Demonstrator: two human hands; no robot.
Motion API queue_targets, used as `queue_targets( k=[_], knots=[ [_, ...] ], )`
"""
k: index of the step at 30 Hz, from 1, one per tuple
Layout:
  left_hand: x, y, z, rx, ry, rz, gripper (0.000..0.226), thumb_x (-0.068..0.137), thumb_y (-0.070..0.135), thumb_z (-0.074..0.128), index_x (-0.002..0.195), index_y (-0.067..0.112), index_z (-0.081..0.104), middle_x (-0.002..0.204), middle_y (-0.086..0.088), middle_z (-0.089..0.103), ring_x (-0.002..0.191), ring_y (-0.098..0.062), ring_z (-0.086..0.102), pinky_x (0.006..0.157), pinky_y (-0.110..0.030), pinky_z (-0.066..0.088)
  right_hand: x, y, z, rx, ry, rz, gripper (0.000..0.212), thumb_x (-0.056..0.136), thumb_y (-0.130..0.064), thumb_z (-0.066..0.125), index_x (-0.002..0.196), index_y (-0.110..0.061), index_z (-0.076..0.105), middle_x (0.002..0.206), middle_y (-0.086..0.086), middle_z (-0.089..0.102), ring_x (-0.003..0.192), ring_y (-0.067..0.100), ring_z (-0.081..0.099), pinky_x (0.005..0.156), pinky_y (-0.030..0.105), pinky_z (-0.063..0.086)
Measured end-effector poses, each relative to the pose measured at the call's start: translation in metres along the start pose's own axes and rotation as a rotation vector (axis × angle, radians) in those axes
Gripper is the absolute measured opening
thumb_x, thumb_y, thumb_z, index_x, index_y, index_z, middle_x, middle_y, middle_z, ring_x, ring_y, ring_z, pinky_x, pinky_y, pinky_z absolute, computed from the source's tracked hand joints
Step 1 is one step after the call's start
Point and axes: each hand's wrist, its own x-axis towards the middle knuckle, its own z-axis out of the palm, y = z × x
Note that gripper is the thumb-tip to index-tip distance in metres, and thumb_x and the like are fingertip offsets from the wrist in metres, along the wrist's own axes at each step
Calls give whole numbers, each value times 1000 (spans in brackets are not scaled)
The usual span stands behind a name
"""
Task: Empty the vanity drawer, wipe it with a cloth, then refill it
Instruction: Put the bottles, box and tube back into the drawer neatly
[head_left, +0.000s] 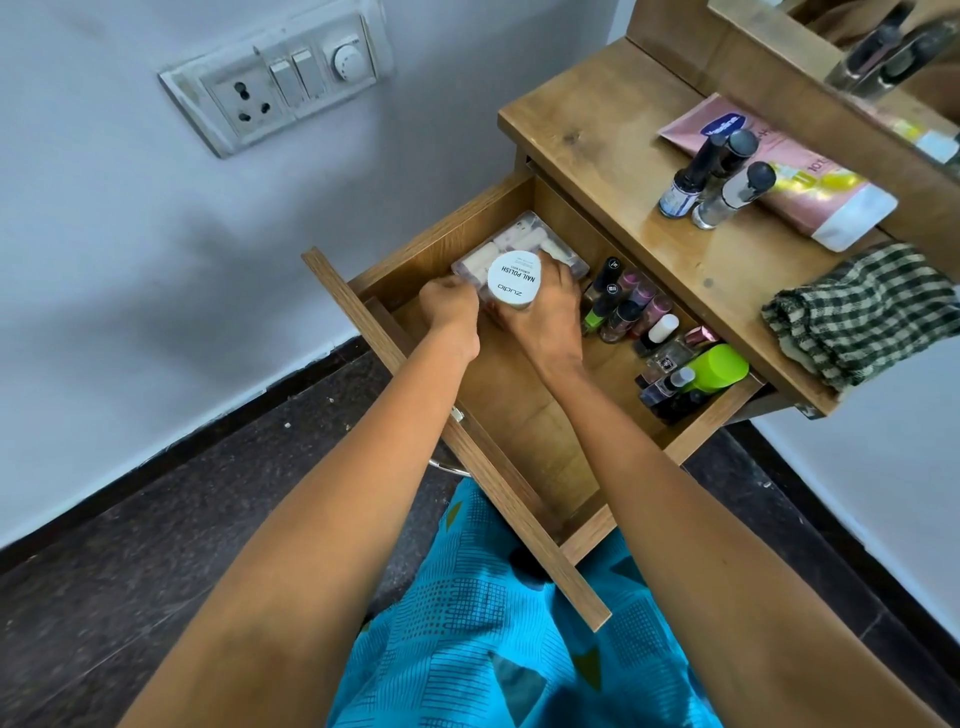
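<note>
A pale wall (130, 260) on the left carries a switch plate (275, 83). Black skirting (291, 382) meets the dark speckled floor (130, 545) below. A wooden tabletop (597, 119) stands far right.

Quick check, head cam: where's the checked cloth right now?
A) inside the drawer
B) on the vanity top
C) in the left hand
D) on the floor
B: the checked cloth lies bunched on the vanity top, outside the open drawer. In the drawer, the left hand grips the clear box and the right hand grips the white-lidded jar.
</note>
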Motion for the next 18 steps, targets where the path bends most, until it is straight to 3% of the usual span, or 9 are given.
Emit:
queue_targets(
  k=[3, 6, 8, 13, 18],
  knots=[
    [1, 0, 3, 19, -13, 96, 16, 90, 1, 51, 99, -1, 63, 109, -18, 66, 104, -28, 63, 86, -30, 53, 7, -4, -2, -2, -4, -1, 81, 74, -34, 75, 136, 0, 36, 136, 18, 45, 129, 29, 38, 111, 33, 25],
    [0, 6, 8, 69, -70, 155, 12, 87, 7, 59, 95, 0, 64, 107, -18, 66, 101, -26, 64, 64, -18, 51, 14, -7, -7, 86, 11, 8, 76, 74, -21, 75, 136, 0, 37, 135, 17, 47, 129, 27, 40, 108, 28, 30],
    [0, 9, 11, 121, -85, 174, 15, 85, 7, 62, 98, 0, 65, 108, -15, 67, 99, -22, 64, 57, -12, 48, 18, -9, -11, 122, 17, 17, 71, 73, -15, 76, 134, -1, 42, 132, 16, 51, 126, 24, 44, 101, 20, 33],
    [11, 15, 23, 115, -72, 163, 18, 84, 3, 62, 101, 0, 66, 109, -16, 66, 103, -26, 64, 67, -19, 53, 29, -14, -13, 163, 32, 83, 52, 77, -6, 71, 125, -1, 53, 122, 16, 59, 115, 23, 55, 93, 22, 42],
    [16, 20, 35, 135, -53, 189, 20, 83, 1, 62, 102, 0, 65, 110, -13, 67, 99, -21, 64, 75, -22, 52, 33, -17, -15, 114, 43, 109, 32, 89, 4, 46, 119, 1, 55, 119, 17, 62, 109, 24, 59, 86, 23, 45]
  ],
)
